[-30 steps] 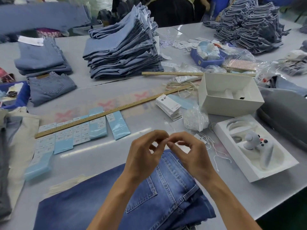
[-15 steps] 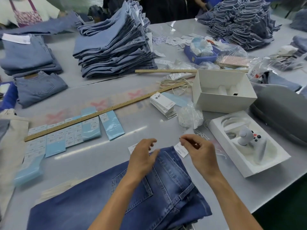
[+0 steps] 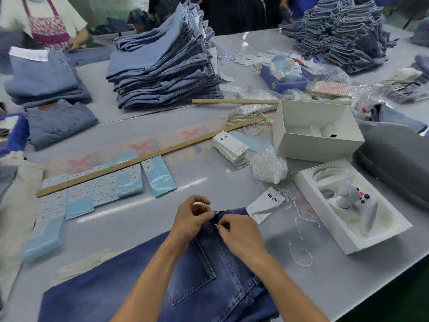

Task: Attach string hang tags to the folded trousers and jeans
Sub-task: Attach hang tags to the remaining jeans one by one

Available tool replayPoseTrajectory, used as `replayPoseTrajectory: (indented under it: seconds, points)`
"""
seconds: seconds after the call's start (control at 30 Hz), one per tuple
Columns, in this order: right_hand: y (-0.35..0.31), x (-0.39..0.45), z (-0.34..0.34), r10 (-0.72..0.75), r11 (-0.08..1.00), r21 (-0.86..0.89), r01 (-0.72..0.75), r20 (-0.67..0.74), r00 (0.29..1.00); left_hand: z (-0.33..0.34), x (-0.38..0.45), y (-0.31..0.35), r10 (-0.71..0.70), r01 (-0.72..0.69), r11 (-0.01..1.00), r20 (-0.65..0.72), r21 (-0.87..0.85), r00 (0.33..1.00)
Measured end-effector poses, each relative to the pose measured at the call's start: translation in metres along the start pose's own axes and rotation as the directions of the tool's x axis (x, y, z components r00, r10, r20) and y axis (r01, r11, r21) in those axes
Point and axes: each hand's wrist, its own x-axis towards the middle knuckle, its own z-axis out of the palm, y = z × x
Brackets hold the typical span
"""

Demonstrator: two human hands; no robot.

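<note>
Dark blue folded jeans lie on the grey table right in front of me, back pocket up. My left hand pinches the waistband at the belt loop. My right hand meets it there, fingertips closed on a thin white string. A white hang tag with black lettering lies on the table just right of the waistband, beside my right hand. Loose white strings trail on the table to the right. A stack of spare white tags sits farther back.
A long wooden ruler crosses the table over light-blue size labels. Two open white boxes, a plastic bag and a grey case crowd the right. Tall stacks of folded jeans stand behind. A person works at far left.
My hands came down from in front of me to the jeans' waistband and closed together at the belt loop. The hang tag now lies on the table beside the waistband.
</note>
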Motion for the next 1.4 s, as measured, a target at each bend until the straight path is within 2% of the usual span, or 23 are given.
replayPoseTrajectory:
  seconds: [0.13,0.3,0.4,0.53,0.6,0.7,0.97,1.07,1.13,1.2,1.27,1.3,1.33,1.4]
  points:
    - [-0.011,0.002,0.023,0.158,0.962,0.239,-0.131,-0.096,0.983,-0.011,-0.003,0.000,0.015,-0.014,0.999,0.009,-0.033,1.000]
    - [-0.015,-0.006,0.035,0.228,0.857,0.510,-0.073,-0.250,0.941,-0.017,0.002,0.005,-0.016,0.015,0.999,-0.005,-0.043,1.000]
    - [-0.012,-0.004,0.037,0.235,0.832,0.551,-0.070,-0.236,0.943,-0.018,0.004,0.008,-0.043,0.043,0.999,0.047,0.007,0.998]
    - [-0.010,-0.008,0.045,0.227,0.789,0.614,-0.018,-0.264,0.937,-0.031,0.010,0.018,-0.137,0.107,0.985,0.235,0.136,0.962]
    - [-0.006,-0.007,0.047,0.234,0.776,0.630,-0.026,-0.249,0.940,-0.036,0.011,0.023,-0.147,0.087,0.976,0.305,0.201,0.941]
    - [-0.003,-0.005,0.047,0.228,0.782,0.622,-0.038,-0.229,0.946,-0.035,0.010,0.027,-0.140,0.061,0.969,0.326,0.240,0.935]
    - [-0.004,-0.006,0.045,0.270,0.755,0.651,-0.079,-0.199,0.942,-0.020,0.008,0.022,-0.124,0.033,0.926,0.221,0.376,0.967]
    - [-0.010,-0.011,0.035,0.253,0.780,0.622,-0.065,-0.218,0.943,-0.008,0.005,0.016,-0.089,0.021,0.907,0.144,0.421,0.986]
    - [-0.012,-0.016,0.025,0.185,0.844,0.535,0.020,-0.326,0.927,-0.004,0.005,0.009,-0.064,0.057,0.957,0.016,0.284,0.998]
    - [-0.006,-0.022,0.009,0.090,0.886,0.434,0.163,-0.506,0.858,-0.008,0.006,0.004,-0.045,0.058,0.989,-0.090,0.139,0.995]
    - [0.012,-0.022,-0.008,0.038,0.915,0.336,0.222,-0.620,0.783,-0.014,0.007,0.002,-0.024,0.034,0.995,-0.111,0.091,0.993]
    - [0.024,-0.019,-0.013,0.050,0.924,0.333,0.190,-0.596,0.801,-0.016,0.008,0.002,-0.021,0.030,0.995,-0.094,0.095,0.995]
    - [0.036,-0.015,-0.016,0.084,0.924,0.363,0.120,-0.499,0.862,-0.017,0.009,0.002,-0.024,0.031,0.993,-0.066,0.112,0.998]
    - [0.055,-0.008,-0.013,0.152,0.906,0.419,-0.063,-0.183,0.971,-0.017,0.010,0.001,-0.051,0.053,0.991,-0.012,0.125,0.999]
